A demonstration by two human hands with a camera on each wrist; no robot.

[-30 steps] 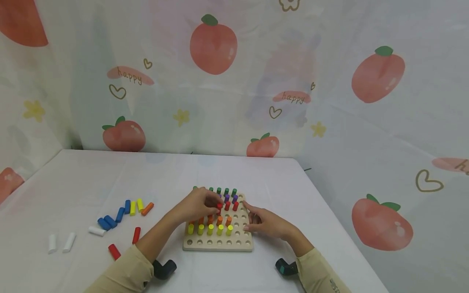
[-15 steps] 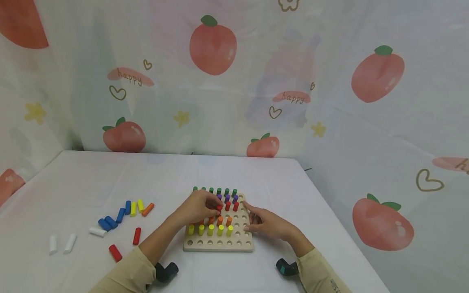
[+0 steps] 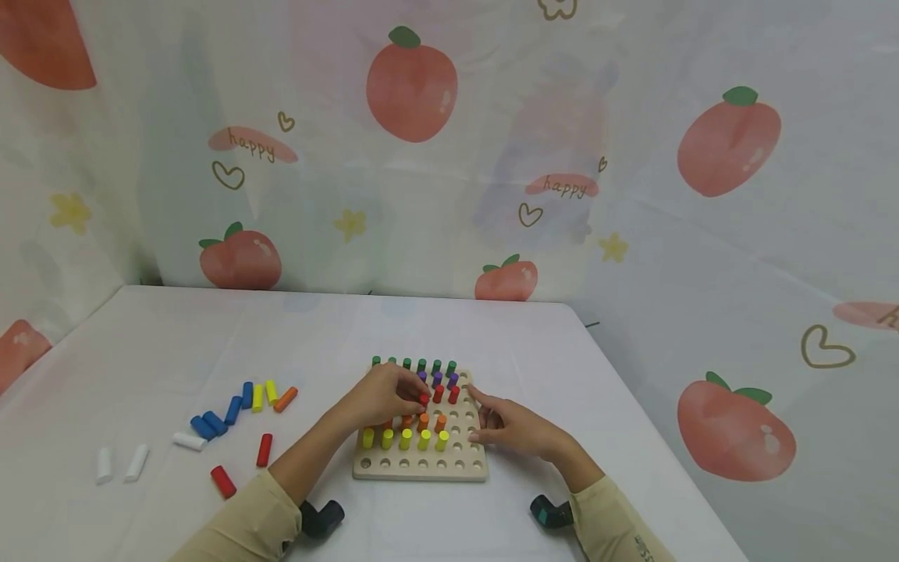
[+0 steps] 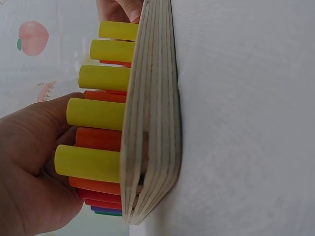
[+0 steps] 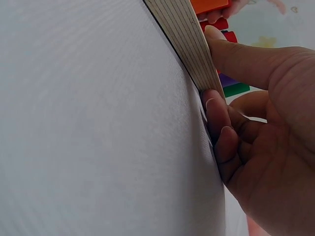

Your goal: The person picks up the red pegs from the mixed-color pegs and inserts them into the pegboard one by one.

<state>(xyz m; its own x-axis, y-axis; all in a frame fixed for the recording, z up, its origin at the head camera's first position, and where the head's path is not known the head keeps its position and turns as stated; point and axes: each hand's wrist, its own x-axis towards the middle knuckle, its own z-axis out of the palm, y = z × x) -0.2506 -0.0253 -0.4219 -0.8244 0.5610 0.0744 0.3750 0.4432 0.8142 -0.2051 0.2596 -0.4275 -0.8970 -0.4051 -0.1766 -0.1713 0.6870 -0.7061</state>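
Note:
A wooden pegboard (image 3: 421, 474) lies on the table with rows of green, purple, red, orange and yellow pegs (image 3: 424, 439) standing in its holes. My left hand (image 3: 382, 392) reaches over the board's left side and pinches a red peg (image 3: 424, 398) by its top, in line with the red row. Yellow pegs partly cover that hand (image 4: 34, 162) in the left wrist view. On the board's right edge, my right hand (image 3: 520, 428) grips with the thumb on top; in the right wrist view, its curled fingers (image 5: 216, 115) press against the side of the board (image 5: 184, 37).
Left of the board lie loose blue pegs (image 3: 234, 410), yellow pegs (image 3: 257, 398), an orange peg (image 3: 286, 400), red pegs (image 3: 223, 482) and white pegs (image 3: 136, 463). A white cloth covers the table (image 3: 562, 351). Fruit-printed curtains (image 3: 435, 203) hang behind and to the right.
The red peg under my left fingers sits lower than a second ago, and the left hand has dipped slightly with it. My right hand stays at the board's edge.

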